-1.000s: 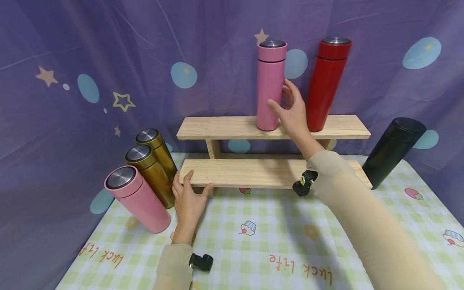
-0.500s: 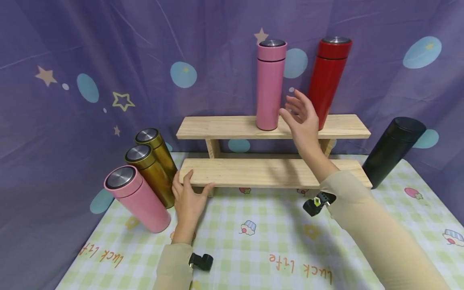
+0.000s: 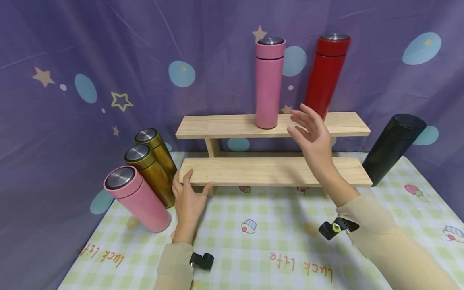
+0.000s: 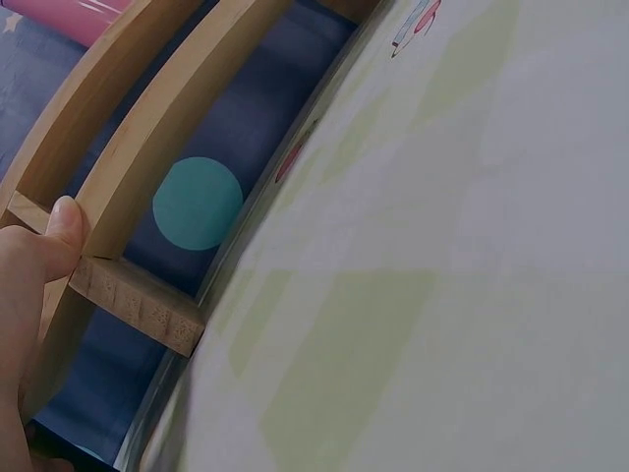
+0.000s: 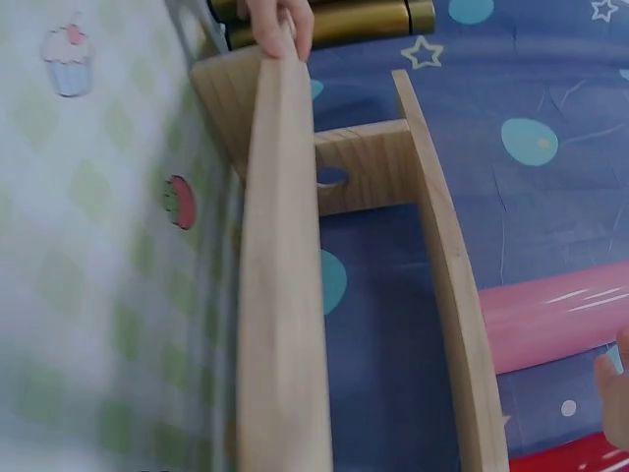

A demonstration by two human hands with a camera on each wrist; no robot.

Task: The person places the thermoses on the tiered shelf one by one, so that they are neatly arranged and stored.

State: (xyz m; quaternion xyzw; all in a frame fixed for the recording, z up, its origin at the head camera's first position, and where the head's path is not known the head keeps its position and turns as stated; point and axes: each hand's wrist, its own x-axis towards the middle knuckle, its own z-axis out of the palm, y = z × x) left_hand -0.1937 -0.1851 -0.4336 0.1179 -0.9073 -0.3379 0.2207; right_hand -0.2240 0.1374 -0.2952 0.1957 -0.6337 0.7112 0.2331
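Note:
A two-tier wooden shelf (image 3: 250,171) stands on the table. My left hand (image 3: 189,203) grips the left end of its lower board, thumb at the front edge, as the left wrist view also shows. On the upper board a pink thermos bottle (image 3: 268,86) stands upright, with a red thermos bottle (image 3: 327,76) to its right. My right hand (image 3: 317,145) is in front of the upper board, fingers loosely bent and holding nothing. It overlaps the foot of the red bottle in the head view. At the right, only its fingers (image 5: 614,379) show in the right wrist view.
Left of the shelf stand two gold thermos bottles (image 3: 152,173) and another pink bottle (image 3: 139,199). A black bottle (image 3: 391,151) is beside the shelf's right end. Behind hangs a purple curtain (image 3: 217,36); a green checked cloth (image 3: 272,225) covers the table.
My right hand has drawn away from the pink bottle on the upper board, moving right and down toward me. The bottle stays standing there. My left hand has kept its place on the shelf.

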